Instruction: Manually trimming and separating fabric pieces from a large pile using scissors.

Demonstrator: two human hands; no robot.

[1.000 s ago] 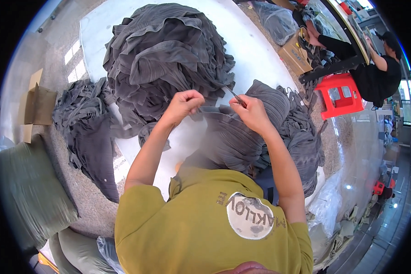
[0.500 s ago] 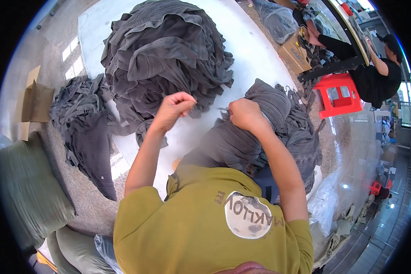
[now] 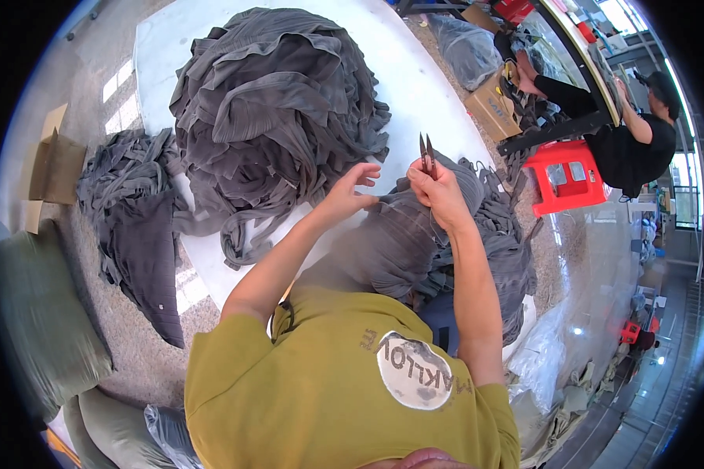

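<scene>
My right hand is closed around a pair of dark thread snips, whose two pointed blades stick up slightly apart. Its wrist lies over the grey ribbed garment that covers my lap. My left hand has its fingers apart and curved, and its thumb is at the garment's upper left edge; whether it touches the cloth I cannot tell. Ahead of both hands, a big heap of the same dark grey ribbed cloth rests on a white table.
More grey garments are piled at my right. Others hang off the table's left side. An open cardboard box and stuffed green sacks stand at left. Beyond a red stool, another person sits at a bench.
My right hand has turned so the snips point upward in plain view. My left hand has moved right, closer to the garment, and its fingers have spread from a pinch.
</scene>
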